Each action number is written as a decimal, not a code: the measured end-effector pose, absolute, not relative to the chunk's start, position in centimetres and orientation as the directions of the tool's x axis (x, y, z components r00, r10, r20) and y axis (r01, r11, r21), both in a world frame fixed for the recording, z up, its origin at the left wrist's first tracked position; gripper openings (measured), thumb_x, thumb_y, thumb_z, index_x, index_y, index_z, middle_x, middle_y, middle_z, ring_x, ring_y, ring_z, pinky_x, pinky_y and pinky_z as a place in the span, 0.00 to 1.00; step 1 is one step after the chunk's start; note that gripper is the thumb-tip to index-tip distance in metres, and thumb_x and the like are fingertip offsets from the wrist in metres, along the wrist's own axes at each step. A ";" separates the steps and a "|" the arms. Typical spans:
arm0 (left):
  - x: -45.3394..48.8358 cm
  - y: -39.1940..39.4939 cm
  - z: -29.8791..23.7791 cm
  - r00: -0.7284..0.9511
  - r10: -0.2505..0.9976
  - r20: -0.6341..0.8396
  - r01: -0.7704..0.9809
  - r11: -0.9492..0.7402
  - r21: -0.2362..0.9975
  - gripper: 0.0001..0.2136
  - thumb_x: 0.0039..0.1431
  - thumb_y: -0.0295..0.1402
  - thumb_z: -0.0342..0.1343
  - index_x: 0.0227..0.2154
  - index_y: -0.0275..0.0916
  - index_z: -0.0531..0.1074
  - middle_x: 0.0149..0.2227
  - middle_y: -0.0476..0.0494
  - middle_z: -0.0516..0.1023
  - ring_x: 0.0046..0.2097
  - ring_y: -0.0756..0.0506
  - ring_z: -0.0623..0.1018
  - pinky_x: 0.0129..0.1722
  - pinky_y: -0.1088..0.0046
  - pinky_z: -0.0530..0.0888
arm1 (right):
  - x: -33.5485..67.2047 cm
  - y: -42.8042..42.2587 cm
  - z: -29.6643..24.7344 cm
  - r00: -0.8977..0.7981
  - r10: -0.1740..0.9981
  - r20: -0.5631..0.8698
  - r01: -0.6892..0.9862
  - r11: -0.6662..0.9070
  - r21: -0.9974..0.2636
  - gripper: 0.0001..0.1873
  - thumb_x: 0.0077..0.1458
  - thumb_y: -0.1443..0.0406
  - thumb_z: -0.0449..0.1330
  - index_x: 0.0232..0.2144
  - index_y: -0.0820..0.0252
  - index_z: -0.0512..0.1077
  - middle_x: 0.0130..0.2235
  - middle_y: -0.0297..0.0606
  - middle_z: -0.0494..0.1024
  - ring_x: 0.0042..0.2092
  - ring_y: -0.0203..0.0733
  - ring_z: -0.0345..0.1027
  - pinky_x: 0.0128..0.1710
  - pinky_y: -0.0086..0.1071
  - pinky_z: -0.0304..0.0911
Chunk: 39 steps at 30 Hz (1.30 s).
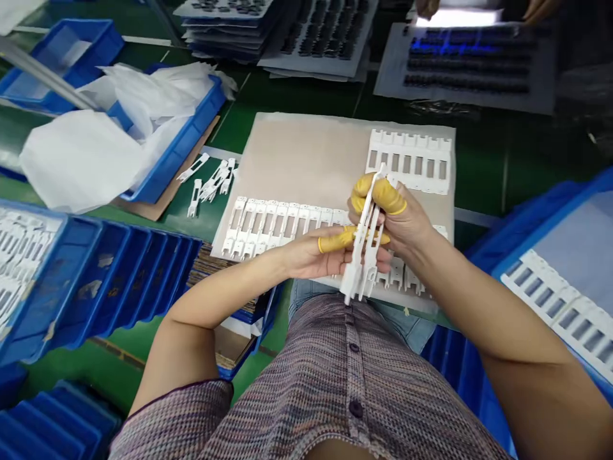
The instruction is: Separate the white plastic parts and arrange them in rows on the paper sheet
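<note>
Two hands, the left (318,259) and the right (402,223), wear at least three yellow finger cots (383,197) and share one white strip (364,255); one tan board (297,153) carries three more; at least five blue trays (177,140) sit around

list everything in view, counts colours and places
plastic strip: one, white, held in both hands
laid strips: two rows, white, on tan sheet
loose plastic pieces: several, white, left of sheet
tissue paper: heap, white, in blue tray
blue crates: several, blue, both sides of lap
grey trays: several, grey, far side
co-worker's hands: two, top edge
finger cots: at least three, yellow, on both hands
left hand: one, bare, left of strip
right hand: one, bare, right of strip
</note>
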<state>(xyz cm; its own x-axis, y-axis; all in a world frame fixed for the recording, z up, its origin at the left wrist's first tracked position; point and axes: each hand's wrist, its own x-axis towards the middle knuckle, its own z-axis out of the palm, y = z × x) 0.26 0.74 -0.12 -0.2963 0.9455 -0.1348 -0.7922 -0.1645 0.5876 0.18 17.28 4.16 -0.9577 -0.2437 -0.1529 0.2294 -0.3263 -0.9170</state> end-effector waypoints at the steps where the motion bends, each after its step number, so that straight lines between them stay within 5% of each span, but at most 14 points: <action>1: 0.6 1.4 -0.3 -0.278 0.954 -0.111 -0.816 -0.174 0.551 0.25 0.48 0.50 0.75 0.46 0.44 0.81 0.40 0.43 0.82 0.44 0.43 0.83 0.51 0.63 0.79 | 0.2 17.4 3.8 -0.949 -0.284 -0.134 0.235 -0.361 -0.902 0.29 0.40 0.40 0.75 0.28 0.53 0.72 0.16 0.21 0.56 0.17 0.29 0.43 0.13 0.25 0.44; 7: 2.9 3.6 -1.4 -0.215 0.974 -0.065 -0.849 -0.154 0.505 0.22 0.39 0.49 0.79 0.25 0.39 0.77 0.24 0.50 0.74 0.26 0.51 0.75 0.29 0.74 0.76 | 1.2 18.3 2.6 -0.830 -0.537 0.151 0.190 -0.527 -0.828 0.27 0.50 0.46 0.73 0.19 0.56 0.66 0.18 0.26 0.64 0.19 0.30 0.56 0.19 0.25 0.57; 14: 3.5 3.6 0.3 -0.212 0.977 -0.001 -0.740 -0.160 0.654 0.20 0.45 0.50 0.76 0.25 0.40 0.77 0.19 0.48 0.74 0.21 0.50 0.73 0.23 0.75 0.73 | 1.6 19.5 3.3 -0.741 -0.586 0.328 0.076 -0.558 -0.827 0.17 0.51 0.49 0.72 0.31 0.53 0.78 0.30 0.32 0.77 0.31 0.34 0.69 0.33 0.29 0.68; 16: 1.6 2.9 1.6 -0.230 0.968 -0.098 -0.665 -0.083 0.742 0.18 0.44 0.47 0.76 0.26 0.41 0.78 0.21 0.49 0.76 0.22 0.51 0.74 0.24 0.75 0.74 | 1.7 20.8 3.6 -0.833 -0.498 0.241 0.020 -0.463 -0.886 0.27 0.46 0.47 0.74 0.45 0.52 0.80 0.43 0.38 0.81 0.42 0.39 0.73 0.44 0.34 0.71; 18: -1.0 2.1 2.8 -0.356 0.906 -0.229 -0.535 0.003 0.845 0.16 0.43 0.42 0.78 0.26 0.42 0.78 0.24 0.51 0.77 0.24 0.52 0.75 0.26 0.74 0.74 | 2.0 22.6 3.8 -0.952 -0.283 0.120 -0.023 -0.322 -0.946 0.33 0.48 0.47 0.74 0.54 0.51 0.77 0.53 0.41 0.79 0.50 0.43 0.73 0.51 0.39 0.70; 21: -5.4 1.2 4.0 -0.627 0.723 -0.290 -0.301 0.119 0.946 0.15 0.41 0.38 0.77 0.25 0.41 0.75 0.28 0.50 0.78 0.30 0.50 0.76 0.31 0.71 0.76 | 3.1 25.6 3.5 -0.983 0.185 0.015 -0.046 -0.163 -0.986 0.23 0.56 0.51 0.68 0.52 0.50 0.76 0.54 0.39 0.78 0.48 0.41 0.73 0.51 0.38 0.70; 23: -8.4 1.0 4.6 -0.744 0.626 -0.235 -0.112 0.231 0.967 0.13 0.45 0.37 0.74 0.28 0.41 0.76 0.32 0.47 0.80 0.34 0.47 0.78 0.36 0.67 0.76 | 4.2 27.3 3.0 -0.924 0.383 0.000 -0.045 -0.107 -0.993 0.19 0.57 0.51 0.65 0.49 0.50 0.76 0.50 0.38 0.79 0.43 0.39 0.72 0.48 0.38 0.70; 25: -11.6 0.9 5.3 -0.782 0.605 -0.151 0.153 0.420 0.894 0.10 0.48 0.36 0.70 0.31 0.40 0.77 0.34 0.45 0.81 0.37 0.45 0.79 0.39 0.65 0.75 | 5.5 28.4 2.5 -0.896 0.443 -0.008 -0.022 -0.064 -0.998 0.19 0.56 0.52 0.64 0.47 0.50 0.76 0.47 0.38 0.79 0.40 0.39 0.71 0.45 0.37 0.71; 27: -15.0 1.2 6.1 -0.731 0.672 -0.119 0.452 0.607 0.653 0.07 0.48 0.34 0.69 0.30 0.40 0.78 0.32 0.46 0.80 0.39 0.41 0.79 0.41 0.65 0.72 | 6.9 29.0 2.1 -0.900 0.434 -0.035 0.016 -0.046 -0.999 0.19 0.54 0.52 0.66 0.46 0.50 0.77 0.44 0.37 0.79 0.36 0.38 0.69 0.41 0.36 0.70; 30: -19.7 2.6 6.5 -0.605 0.754 -0.256 0.733 0.653 0.192 0.05 0.44 0.31 0.69 0.25 0.40 0.78 0.25 0.47 0.73 0.43 0.36 0.79 0.43 0.65 0.68 | 8.6 29.4 2.0 -0.913 0.400 -0.081 0.066 -0.052 -0.996 0.18 0.50 0.53 0.69 0.43 0.51 0.78 0.40 0.37 0.79 0.33 0.36 0.67 0.37 0.35 0.70; 32: -21.6 4.2 5.8 -0.573 0.721 -0.390 0.779 0.626 0.013 0.06 0.43 0.29 0.69 0.21 0.38 0.76 0.23 0.45 0.71 0.44 0.33 0.78 0.44 0.64 0.67 | 9.3 29.6 2.0 -0.913 0.399 -0.086 0.067 -0.061 -0.996 0.17 0.49 0.53 0.71 0.40 0.52 0.79 0.38 0.36 0.79 0.32 0.35 0.66 0.36 0.34 0.69; 35: -22.0 6.7 3.9 -0.539 0.681 -0.496 0.801 0.596 -0.054 0.09 0.40 0.23 0.67 0.16 0.37 0.72 0.22 0.41 0.69 0.45 0.30 0.76 0.45 0.60 0.66 | 9.8 29.8 1.9 -0.911 0.401 -0.096 0.074 -0.071 -0.995 0.16 0.48 0.53 0.73 0.38 0.51 0.81 0.36 0.35 0.79 0.33 0.36 0.68 0.36 0.33 0.70; 39: -20.5 8.6 2.1 -0.500 0.785 -0.366 0.839 0.543 0.020 0.09 0.42 0.19 0.62 0.15 0.37 0.71 0.28 0.36 0.74 0.50 0.29 0.74 0.51 0.55 0.66 | 10.0 30.2 1.7 -0.917 0.381 -0.118 0.108 -0.047 -0.993 0.17 0.47 0.52 0.74 0.38 0.52 0.81 0.37 0.37 0.80 0.35 0.38 0.71 0.35 0.33 0.70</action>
